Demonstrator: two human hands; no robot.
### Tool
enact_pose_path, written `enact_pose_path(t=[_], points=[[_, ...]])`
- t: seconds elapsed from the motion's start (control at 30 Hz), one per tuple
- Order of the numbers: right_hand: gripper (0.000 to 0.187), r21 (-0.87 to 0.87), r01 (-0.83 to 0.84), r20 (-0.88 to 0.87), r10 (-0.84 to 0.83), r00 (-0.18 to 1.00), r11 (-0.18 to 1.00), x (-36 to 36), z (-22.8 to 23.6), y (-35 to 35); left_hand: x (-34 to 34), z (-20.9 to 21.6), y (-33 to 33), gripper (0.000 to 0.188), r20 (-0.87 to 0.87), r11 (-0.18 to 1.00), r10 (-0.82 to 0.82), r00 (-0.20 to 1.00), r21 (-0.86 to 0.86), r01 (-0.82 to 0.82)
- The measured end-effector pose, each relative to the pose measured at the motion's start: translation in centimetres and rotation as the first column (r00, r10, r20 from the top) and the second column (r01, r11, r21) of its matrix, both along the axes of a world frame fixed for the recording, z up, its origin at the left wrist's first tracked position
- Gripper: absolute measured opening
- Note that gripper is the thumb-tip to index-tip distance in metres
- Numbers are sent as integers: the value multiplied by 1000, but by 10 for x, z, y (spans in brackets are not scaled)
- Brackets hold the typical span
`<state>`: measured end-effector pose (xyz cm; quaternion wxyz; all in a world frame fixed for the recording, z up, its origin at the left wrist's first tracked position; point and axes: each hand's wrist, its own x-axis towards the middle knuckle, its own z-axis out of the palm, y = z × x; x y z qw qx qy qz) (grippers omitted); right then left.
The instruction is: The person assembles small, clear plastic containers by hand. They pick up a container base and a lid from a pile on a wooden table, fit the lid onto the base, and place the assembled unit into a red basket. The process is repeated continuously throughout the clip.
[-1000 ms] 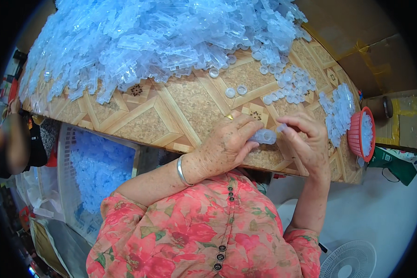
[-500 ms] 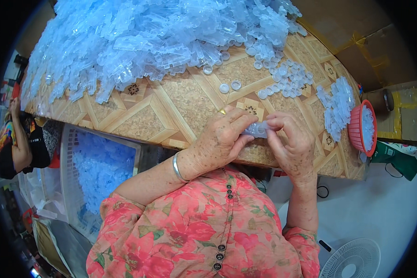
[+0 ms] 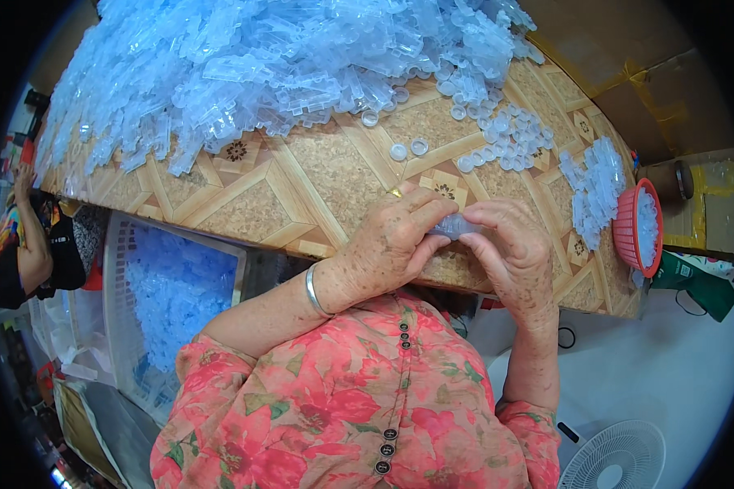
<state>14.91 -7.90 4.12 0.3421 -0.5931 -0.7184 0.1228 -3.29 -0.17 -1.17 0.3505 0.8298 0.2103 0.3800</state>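
Close to the near edge of the table, my left hand [image 3: 395, 236] pinches a small clear plastic piece [image 3: 452, 227] between thumb and fingers. My right hand [image 3: 510, 248] has its thumb and fingertips closed on the other end of the same piece. Its exact shape is mostly hidden by my fingers. Beyond my hands lie loose clear round caps [image 3: 514, 134], several in a cluster and two [image 3: 398, 152] set apart. A big heap of clear plastic pieces [image 3: 245, 73] covers the far side of the table.
A smaller pile of flat clear pieces [image 3: 593, 187] lies at the right, beside a red basket [image 3: 626, 231] of clear parts. Left below the table stands a white crate [image 3: 122, 285] with bluish plastic pieces. Another person's arm [image 3: 31, 236] shows at far left; a fan [image 3: 620, 460] is lower right.
My right fingers have shifted slightly and now cover more of the piece's right end. My left hand keeps its grip almost unmoved. The view has shifted a little.
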Motion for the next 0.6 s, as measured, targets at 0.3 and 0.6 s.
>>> enact_pose_path(t=[0.3,0.6], points=[[28,-70,-14,31,16,999,997,-5,2,7,0,-1,2,38,-37,1000,-21,999,-18,20],[32,-439,149,-316,-308,898,886,7,-1,-5,-10,19,6,39,-81,995,101,992,29,-99]])
